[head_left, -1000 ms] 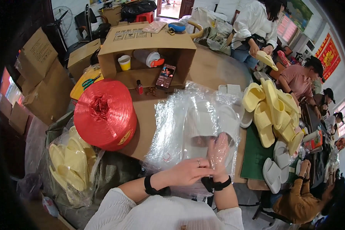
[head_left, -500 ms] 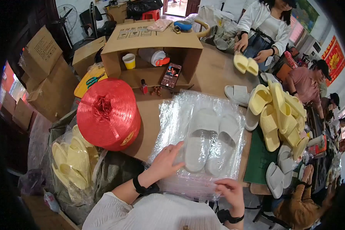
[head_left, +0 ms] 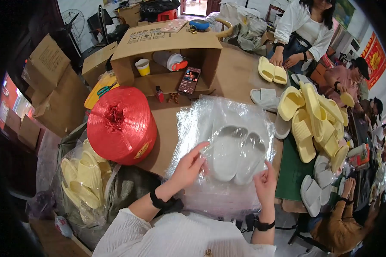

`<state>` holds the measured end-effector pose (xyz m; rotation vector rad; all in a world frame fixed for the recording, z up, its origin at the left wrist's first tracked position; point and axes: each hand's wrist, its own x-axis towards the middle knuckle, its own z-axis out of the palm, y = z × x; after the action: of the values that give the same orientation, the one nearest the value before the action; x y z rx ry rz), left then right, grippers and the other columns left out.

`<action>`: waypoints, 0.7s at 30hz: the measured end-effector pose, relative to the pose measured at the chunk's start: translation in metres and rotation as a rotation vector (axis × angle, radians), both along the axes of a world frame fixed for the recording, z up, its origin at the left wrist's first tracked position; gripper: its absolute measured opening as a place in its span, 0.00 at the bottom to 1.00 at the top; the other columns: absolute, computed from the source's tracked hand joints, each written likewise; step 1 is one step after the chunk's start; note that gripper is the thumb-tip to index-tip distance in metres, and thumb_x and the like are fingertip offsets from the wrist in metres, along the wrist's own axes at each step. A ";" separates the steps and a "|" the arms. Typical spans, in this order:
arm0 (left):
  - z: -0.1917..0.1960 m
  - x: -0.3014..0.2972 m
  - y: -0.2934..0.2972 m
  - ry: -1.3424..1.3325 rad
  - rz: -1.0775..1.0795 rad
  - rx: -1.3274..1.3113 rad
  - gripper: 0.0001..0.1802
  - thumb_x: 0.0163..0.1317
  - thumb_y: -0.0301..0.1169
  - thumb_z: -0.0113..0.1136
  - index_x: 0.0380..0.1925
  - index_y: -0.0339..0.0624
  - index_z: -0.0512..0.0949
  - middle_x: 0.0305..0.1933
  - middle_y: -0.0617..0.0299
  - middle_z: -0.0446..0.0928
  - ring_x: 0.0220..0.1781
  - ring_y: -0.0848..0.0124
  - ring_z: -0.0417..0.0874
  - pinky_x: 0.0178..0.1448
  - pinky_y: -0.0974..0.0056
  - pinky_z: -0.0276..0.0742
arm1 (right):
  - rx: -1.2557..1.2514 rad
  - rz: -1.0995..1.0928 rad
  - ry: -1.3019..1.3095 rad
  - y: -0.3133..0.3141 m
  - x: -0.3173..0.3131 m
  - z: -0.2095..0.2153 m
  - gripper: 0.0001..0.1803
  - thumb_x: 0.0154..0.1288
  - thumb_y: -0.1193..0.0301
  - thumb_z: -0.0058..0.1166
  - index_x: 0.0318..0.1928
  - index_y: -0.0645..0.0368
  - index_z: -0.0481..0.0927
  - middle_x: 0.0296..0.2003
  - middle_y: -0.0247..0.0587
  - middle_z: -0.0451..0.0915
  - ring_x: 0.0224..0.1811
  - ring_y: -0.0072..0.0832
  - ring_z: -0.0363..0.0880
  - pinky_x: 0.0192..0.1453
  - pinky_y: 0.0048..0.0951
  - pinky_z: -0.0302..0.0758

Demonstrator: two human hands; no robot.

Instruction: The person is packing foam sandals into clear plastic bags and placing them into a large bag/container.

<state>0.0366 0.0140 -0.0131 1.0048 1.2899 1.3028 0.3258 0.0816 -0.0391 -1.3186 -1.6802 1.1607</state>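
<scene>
A pair of pale grey slippers lies side by side inside a clear plastic bag, seen hazily through the shiny film. Beneath it is a stack of similar bags with pinkish lower edges. At the bag's left side, my left hand has its fingers and thumb closed on the film by the slippers. Across from it, my right hand pinches the film at the lower right, close to the other slipper. Glare blurs the fingertips of both hands.
A big red twine roll stands left of the bags. Behind is an open carton with a cup, bottle and phone. Yellow slippers are piled right, over a green mat. Bagged slippers sit lower left; co-workers sit beyond.
My right hand has moved up from the bag's lower edge to its right side. My left hand has risen slightly. The bagged slippers have shifted and look more covered by film.
</scene>
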 end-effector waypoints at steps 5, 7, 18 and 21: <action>0.022 -0.010 0.005 -0.019 0.157 0.198 0.22 0.71 0.20 0.45 0.64 0.41 0.70 0.31 0.65 0.74 0.31 0.78 0.79 0.39 0.69 0.80 | 0.216 -0.320 0.275 0.003 -0.010 0.050 0.21 0.70 0.80 0.49 0.63 0.61 0.70 0.33 0.27 0.70 0.25 0.10 0.61 0.28 0.15 0.61; 0.001 -0.014 -0.002 0.109 0.099 0.042 0.20 0.70 0.21 0.47 0.61 0.41 0.74 0.31 0.65 0.74 0.31 0.79 0.78 0.37 0.70 0.80 | 0.247 -0.305 0.165 0.001 -0.002 0.036 0.20 0.71 0.79 0.48 0.62 0.60 0.71 0.30 0.27 0.71 0.23 0.10 0.61 0.26 0.16 0.61; -0.038 -0.030 -0.042 -0.113 -0.231 -0.154 0.27 0.69 0.20 0.53 0.69 0.46 0.68 0.49 0.64 0.75 0.46 0.76 0.81 0.51 0.68 0.80 | -0.310 0.162 0.175 -0.024 0.053 -0.007 0.25 0.64 0.80 0.56 0.63 0.59 0.76 0.45 0.26 0.74 0.45 0.13 0.71 0.48 0.16 0.69; -0.034 -0.030 -0.043 -0.201 -0.281 -0.176 0.30 0.68 0.19 0.55 0.70 0.44 0.66 0.53 0.63 0.74 0.49 0.75 0.80 0.53 0.68 0.80 | -0.337 0.268 0.312 -0.025 0.062 0.000 0.32 0.59 0.74 0.60 0.65 0.65 0.72 0.50 0.35 0.77 0.47 0.20 0.76 0.45 0.23 0.75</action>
<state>0.0065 -0.0292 -0.0473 0.8718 1.0484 1.0283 0.3882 0.0566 -0.0388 -1.0491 -1.5043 1.7710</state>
